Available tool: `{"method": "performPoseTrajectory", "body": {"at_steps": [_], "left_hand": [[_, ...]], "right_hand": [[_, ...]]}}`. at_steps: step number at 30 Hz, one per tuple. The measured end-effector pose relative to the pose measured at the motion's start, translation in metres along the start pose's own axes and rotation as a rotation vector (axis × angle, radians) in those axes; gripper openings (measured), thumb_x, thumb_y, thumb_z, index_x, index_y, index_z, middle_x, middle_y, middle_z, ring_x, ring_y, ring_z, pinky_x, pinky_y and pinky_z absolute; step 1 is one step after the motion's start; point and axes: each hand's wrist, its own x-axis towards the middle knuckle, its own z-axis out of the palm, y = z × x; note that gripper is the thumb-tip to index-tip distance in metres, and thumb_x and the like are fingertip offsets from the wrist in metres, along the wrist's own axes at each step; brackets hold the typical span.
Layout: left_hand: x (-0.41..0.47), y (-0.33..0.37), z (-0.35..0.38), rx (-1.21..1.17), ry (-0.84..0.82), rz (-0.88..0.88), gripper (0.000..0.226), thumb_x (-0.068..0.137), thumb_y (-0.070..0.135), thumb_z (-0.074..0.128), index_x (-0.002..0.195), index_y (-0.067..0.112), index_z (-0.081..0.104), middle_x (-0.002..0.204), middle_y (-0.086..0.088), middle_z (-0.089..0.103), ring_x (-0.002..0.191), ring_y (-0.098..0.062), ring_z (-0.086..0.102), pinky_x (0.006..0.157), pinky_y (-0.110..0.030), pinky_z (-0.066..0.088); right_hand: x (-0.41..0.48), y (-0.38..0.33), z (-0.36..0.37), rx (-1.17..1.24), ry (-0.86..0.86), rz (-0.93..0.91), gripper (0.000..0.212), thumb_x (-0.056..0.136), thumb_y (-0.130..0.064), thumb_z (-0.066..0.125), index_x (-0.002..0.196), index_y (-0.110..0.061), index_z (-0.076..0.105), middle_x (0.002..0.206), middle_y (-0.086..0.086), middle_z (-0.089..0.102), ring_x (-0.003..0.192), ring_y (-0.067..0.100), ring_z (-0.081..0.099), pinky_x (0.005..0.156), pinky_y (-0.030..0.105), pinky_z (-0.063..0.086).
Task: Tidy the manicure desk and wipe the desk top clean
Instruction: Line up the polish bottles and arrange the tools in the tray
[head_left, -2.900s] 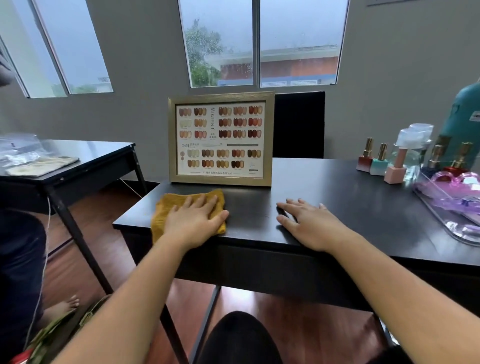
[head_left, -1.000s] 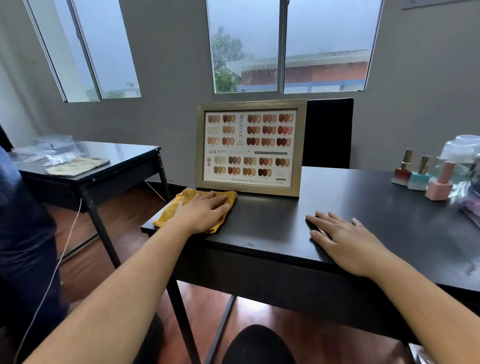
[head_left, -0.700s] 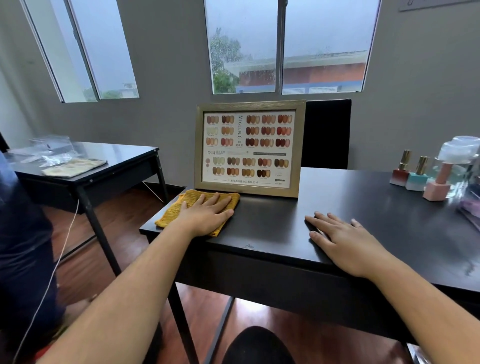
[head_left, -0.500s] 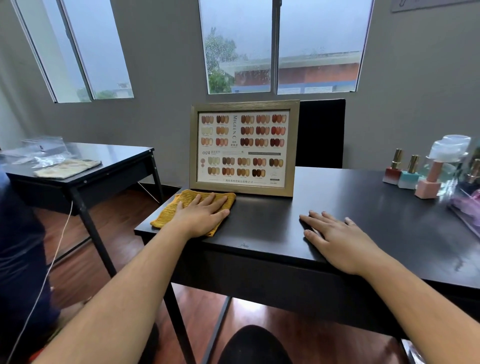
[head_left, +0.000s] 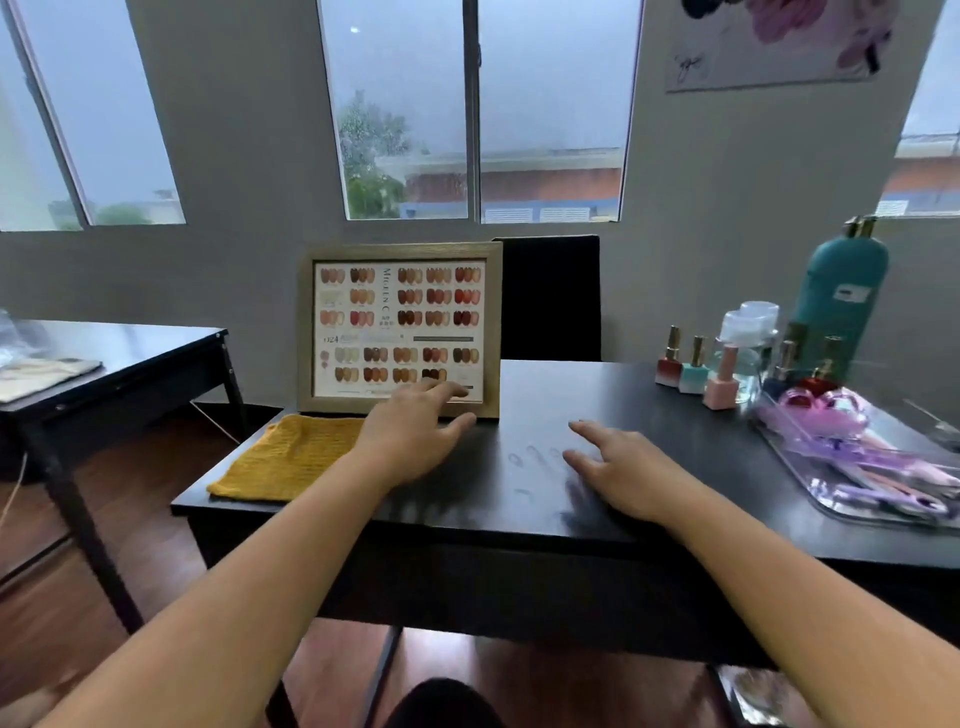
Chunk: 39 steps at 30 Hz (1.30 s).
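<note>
A yellow cloth (head_left: 285, 460) lies flat at the left front corner of the black desk (head_left: 530, 395). My left hand (head_left: 413, 434) hovers open just right of the cloth, fingers spread, in front of the lower edge of the framed nail colour chart (head_left: 400, 327). It holds nothing. My right hand (head_left: 618, 473) is open, palm down, low over the desk's middle, with faint fingerprint marks on the surface beside it.
Nail polish bottles (head_left: 693, 364), a clear pump bottle (head_left: 745, 338) and a teal bottle (head_left: 839, 296) stand at the back right. A clear tray (head_left: 841, 512) of purple tools sits at the right. A black chair (head_left: 548, 299) is behind; a second table (head_left: 119, 358) stands left.
My left hand has come off the yellow cloth and moved right toward the frame. The cloth stays flat at the corner. My right hand has lifted slightly, leaving prints on the desk.
</note>
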Motion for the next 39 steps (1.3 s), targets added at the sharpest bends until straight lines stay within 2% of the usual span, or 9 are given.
{"method": "performPoseTrajectory", "body": {"at_steps": [4, 6, 10, 17, 20, 26, 30, 34, 39], "left_hand": [[0.026, 0.062, 0.014, 0.024, -0.047, 0.166, 0.048, 0.089, 0.052, 0.045, 0.133, 0.032, 0.042, 0.142, 0.004, 0.043, 0.124, -0.022, 0.046, 0.096, -0.041, 0.041], [0.042, 0.095, 0.02, 0.017, -0.043, 0.228, 0.049, 0.089, 0.052, 0.046, 0.133, 0.032, 0.042, 0.143, 0.004, 0.042, 0.126, -0.021, 0.044, 0.096, -0.042, 0.041], [0.081, 0.16, 0.03, -0.032, -0.011, 0.314, 0.047, 0.086, 0.051, 0.049, 0.13, 0.033, 0.045, 0.138, 0.005, 0.046, 0.124, -0.02, 0.046, 0.094, -0.039, 0.041], [0.168, 0.246, 0.058, -0.077, -0.055, 0.38, 0.053, 0.084, 0.049, 0.052, 0.132, 0.029, 0.043, 0.137, -0.001, 0.047, 0.124, -0.023, 0.046, 0.1, -0.039, 0.042], [0.204, 0.271, 0.074, -0.095, -0.069, 0.398, 0.056, 0.085, 0.048, 0.052, 0.135, 0.028, 0.04, 0.139, -0.002, 0.047, 0.126, -0.024, 0.045, 0.102, -0.042, 0.04], [0.268, 0.303, 0.109, -0.121, -0.113, 0.386, 0.063, 0.086, 0.047, 0.054, 0.14, 0.021, 0.034, 0.141, -0.005, 0.044, 0.129, -0.024, 0.042, 0.105, -0.042, 0.038], [0.299, 0.318, 0.122, -0.11, -0.19, 0.369, 0.062, 0.085, 0.044, 0.057, 0.137, 0.014, 0.04, 0.141, -0.007, 0.045, 0.13, -0.025, 0.04, 0.107, -0.038, 0.034], [0.312, 0.325, 0.13, -0.092, -0.291, 0.368, 0.045, 0.082, 0.04, 0.064, 0.117, 0.011, 0.063, 0.12, -0.006, 0.064, 0.107, -0.021, 0.058, 0.088, -0.029, 0.044], [0.318, 0.327, 0.13, -0.117, -0.251, 0.376, 0.042, 0.075, 0.032, 0.074, 0.109, 0.008, 0.068, 0.112, -0.006, 0.068, 0.098, -0.021, 0.061, 0.078, -0.024, 0.043]], "right_hand": [[-0.005, 0.031, -0.05, -0.029, 0.116, 0.077, 0.049, 0.095, -0.036, 0.046, 0.141, -0.021, 0.041, 0.145, 0.008, 0.045, 0.131, 0.026, 0.042, 0.105, 0.033, 0.034], [-0.008, 0.048, -0.08, -0.041, 0.215, 0.098, 0.041, 0.094, -0.031, 0.05, 0.133, -0.019, 0.052, 0.133, 0.01, 0.057, 0.12, 0.027, 0.052, 0.095, 0.029, 0.038], [-0.012, 0.083, -0.144, -0.039, 0.406, 0.16, 0.029, 0.092, -0.023, 0.052, 0.117, -0.016, 0.065, 0.121, 0.009, 0.065, 0.108, 0.027, 0.059, 0.08, 0.022, 0.037], [0.011, 0.159, -0.215, -0.046, 0.607, 0.35, 0.049, 0.091, -0.032, 0.056, 0.135, -0.012, 0.049, 0.137, 0.013, 0.053, 0.122, 0.03, 0.051, 0.099, 0.034, 0.04], [0.031, 0.187, -0.228, -0.027, 0.657, 0.359, 0.048, 0.09, -0.031, 0.057, 0.133, -0.01, 0.051, 0.135, 0.013, 0.055, 0.121, 0.031, 0.052, 0.094, 0.035, 0.041], [0.076, 0.238, -0.245, 0.019, 0.654, 0.395, 0.079, 0.084, -0.046, 0.063, 0.145, -0.006, 0.031, 0.147, 0.013, 0.04, 0.133, 0.03, 0.04, 0.103, 0.037, 0.036], [0.098, 0.256, -0.246, 0.15, 0.591, 0.318, 0.074, 0.073, -0.052, 0.071, 0.131, -0.012, 0.047, 0.13, 0.009, 0.056, 0.118, 0.026, 0.052, 0.09, 0.032, 0.042], [0.109, 0.264, -0.246, 0.183, 0.608, 0.293, 0.071, 0.064, -0.047, 0.081, 0.121, -0.015, 0.053, 0.116, 0.006, 0.061, 0.105, 0.023, 0.057, 0.089, 0.043, 0.052], [0.112, 0.264, -0.247, 0.198, 0.581, 0.341, 0.075, 0.063, -0.035, 0.085, 0.125, -0.015, 0.049, 0.115, 0.006, 0.056, 0.102, 0.026, 0.057, 0.068, 0.045, 0.06]]}}
